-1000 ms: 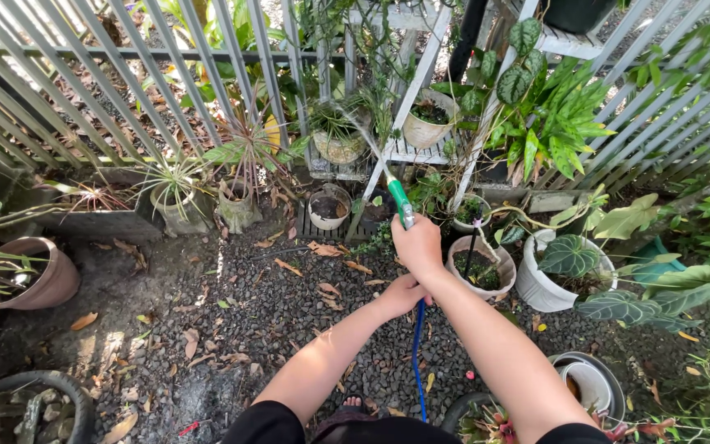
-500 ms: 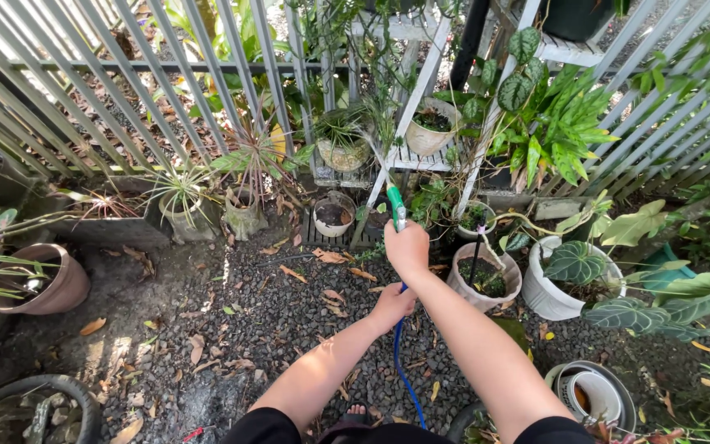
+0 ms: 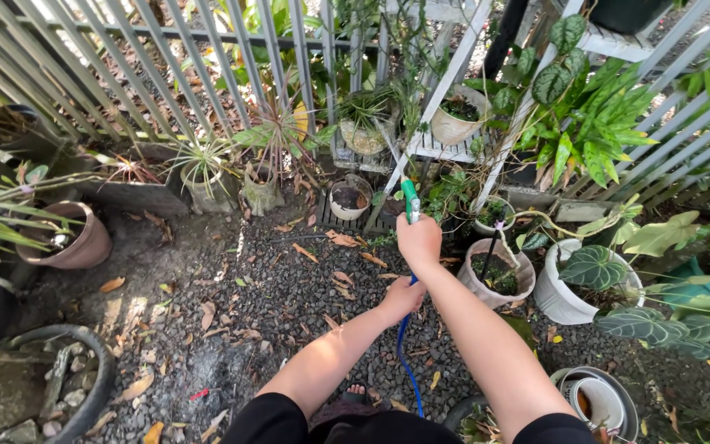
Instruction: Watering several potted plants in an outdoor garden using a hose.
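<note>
The right hand (image 3: 419, 241) was clenched around the green spray nozzle (image 3: 410, 200), which stuck up and forward out of the fist. Its long axis ran away from the body, tipped a bit left toward the pots by the fence. A thin stream left the tip toward the grassy potted plant (image 3: 366, 125) sitting on the white slatted rack (image 3: 441, 148), so the target lay ahead and slightly left of the hand.

The left hand (image 3: 402, 298) sat lower and closer to the body, wrapped around the blue hose (image 3: 405, 352) just under the right wrist. That hose trailed back down across the gravel (image 3: 273, 304) toward the feet. Right hand was clearly the nearer one to the plants; a beige pot (image 3: 495, 278) sat just beside that forearm.
</note>
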